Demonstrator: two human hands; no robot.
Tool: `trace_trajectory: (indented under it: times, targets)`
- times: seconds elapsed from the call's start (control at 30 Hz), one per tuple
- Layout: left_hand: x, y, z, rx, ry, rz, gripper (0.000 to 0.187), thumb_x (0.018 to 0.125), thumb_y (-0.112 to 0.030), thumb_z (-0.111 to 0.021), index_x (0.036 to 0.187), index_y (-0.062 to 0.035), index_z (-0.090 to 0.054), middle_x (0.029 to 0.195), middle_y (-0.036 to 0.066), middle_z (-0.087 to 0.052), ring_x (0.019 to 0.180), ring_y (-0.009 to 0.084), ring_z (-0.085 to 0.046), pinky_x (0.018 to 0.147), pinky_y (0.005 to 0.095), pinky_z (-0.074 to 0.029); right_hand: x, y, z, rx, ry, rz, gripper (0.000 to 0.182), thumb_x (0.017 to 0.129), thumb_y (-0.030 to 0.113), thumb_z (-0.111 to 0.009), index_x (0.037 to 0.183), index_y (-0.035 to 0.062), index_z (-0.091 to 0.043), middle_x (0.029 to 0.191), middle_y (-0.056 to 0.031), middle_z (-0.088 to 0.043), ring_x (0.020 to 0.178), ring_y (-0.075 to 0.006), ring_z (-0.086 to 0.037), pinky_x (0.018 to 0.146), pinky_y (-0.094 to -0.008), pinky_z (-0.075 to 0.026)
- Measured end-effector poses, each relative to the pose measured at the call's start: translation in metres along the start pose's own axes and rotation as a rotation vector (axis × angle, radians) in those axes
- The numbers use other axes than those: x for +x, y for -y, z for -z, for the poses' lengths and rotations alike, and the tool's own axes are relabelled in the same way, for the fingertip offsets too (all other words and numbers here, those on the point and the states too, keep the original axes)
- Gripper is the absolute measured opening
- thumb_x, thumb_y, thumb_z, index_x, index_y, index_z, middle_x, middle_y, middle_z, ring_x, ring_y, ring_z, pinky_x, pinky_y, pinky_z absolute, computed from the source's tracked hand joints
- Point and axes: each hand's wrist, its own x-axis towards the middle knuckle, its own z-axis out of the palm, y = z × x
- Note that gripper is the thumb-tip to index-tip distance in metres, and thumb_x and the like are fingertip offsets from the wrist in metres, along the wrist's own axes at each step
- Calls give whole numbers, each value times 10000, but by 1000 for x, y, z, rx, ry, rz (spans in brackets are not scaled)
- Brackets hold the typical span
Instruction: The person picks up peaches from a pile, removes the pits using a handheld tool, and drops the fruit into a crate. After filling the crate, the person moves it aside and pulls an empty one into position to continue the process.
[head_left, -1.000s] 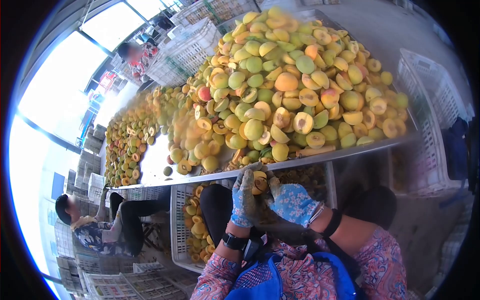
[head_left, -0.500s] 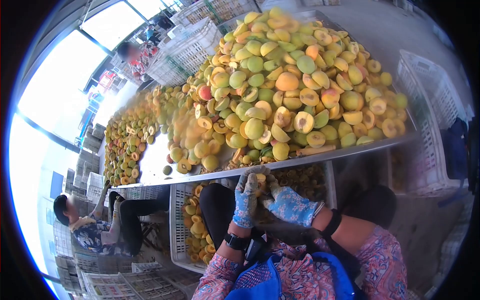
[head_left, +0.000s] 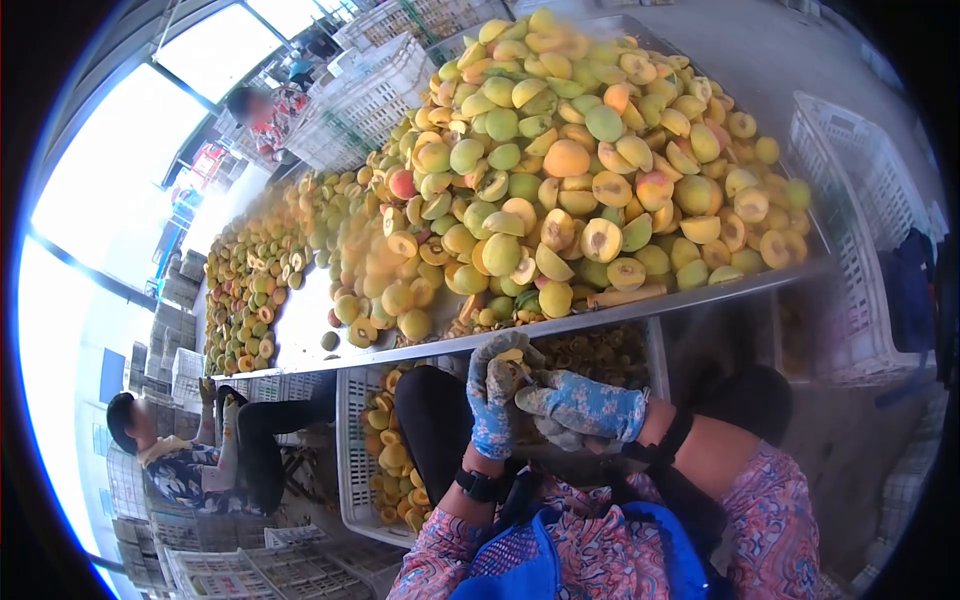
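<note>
My left hand [head_left: 492, 392], in a blue patterned glove, is closed around a yellow peach half [head_left: 511, 357] just below the metal table edge. My right hand [head_left: 582, 403], also gloved, is pressed against the fruit from the right; whether it holds a small tool is hidden by the fingers. Both hands sit over my lap, above a white crate [head_left: 365, 455] holding several peach halves. A big heap of halved and whole peaches [head_left: 560, 170] covers the table in front of me.
The metal table [head_left: 620, 310] runs left with more peaches [head_left: 255, 290]. White crates [head_left: 850, 250] stand to the right and stacked at the back [head_left: 370, 100]. A seated person [head_left: 190, 455] is at lower left, another person [head_left: 265, 110] at the far end.
My hands have shifted slightly; the right hand has drawn back to the right and lower, while the left hand has turned the peach half more upright.
</note>
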Motion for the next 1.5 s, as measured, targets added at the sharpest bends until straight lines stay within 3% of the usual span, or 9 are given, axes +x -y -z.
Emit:
trace_trajectory:
  times: [0.17,0.23,0.53,0.63,0.87,0.97,1.07,1.2,1.5]
  targets:
    - [5,-1,0,-18,16,172,458,930,-408,-569,1198,-39,-529,1074,109,-608,924,217,-609,813,366,-525,19,-27,9,-407,-210,281,155,971,263,-496,1003,118,-542,587,8,-498,396,-85,-420,346,-227,-313]
    - [3,3,5,-27,15,180,460,929,-404,-573,1199,-35,-529,1080,113,-609,926,218,-609,817,366,-523,2,-7,10,142,65,-39,145,971,260,-497,1000,123,-537,579,20,-484,392,-73,-410,347,-216,-312]
    - [-3,4,1,81,13,60,436,931,-378,-580,1182,-25,-535,1110,129,-610,925,228,-613,831,373,-520,9,-18,11,214,125,-60,333,953,358,-513,1110,65,-501,561,-30,-486,368,-127,-468,261,-288,-369]
    - [2,3,-4,-40,21,80,436,936,-386,-568,1180,-26,-535,1100,122,-611,921,232,-615,826,376,-521,7,-16,8,-263,-50,87,347,951,354,-517,1117,50,-495,558,-36,-491,370,-136,-478,261,-287,-368]
    - [4,-4,-4,16,58,129,494,916,-447,-575,1171,-26,-537,1086,119,-612,917,229,-614,819,378,-524,9,-16,16,205,132,-54,352,955,329,-509,1161,46,-477,563,-41,-494,368,-140,-477,267,-293,-401]
    - [5,-3,-4,54,55,140,534,894,-494,-580,1148,-27,-544,1087,125,-611,922,224,-613,814,374,-529,-5,1,4,-271,-63,59,309,960,317,-505,1134,63,-483,557,-33,-483,370,-135,-471,271,-292,-397]
    - [6,-2,-1,-27,73,173,566,882,-518,-583,1163,-29,-543,1085,127,-615,928,218,-613,816,372,-528,3,-8,13,120,127,-18,279,962,302,-499,1133,82,-482,564,-33,-482,381,-133,-476,278,-294,-400]
    - [12,-8,0,-7,112,306,556,868,-526,-599,1118,-31,-568,1057,123,-626,904,213,-615,805,369,-532,-3,1,9,-217,-27,-54,282,966,305,-493,1139,83,-469,568,-27,-485,391,-130,-486,276,-301,-400]
    - [15,4,-6,-122,96,178,436,912,-433,-584,1090,-36,-567,1032,123,-626,878,229,-616,763,382,-539,-4,-9,8,575,217,-87,241,974,298,-509,775,160,-496,530,53,-389,375,-72,-344,367,-223,-293]
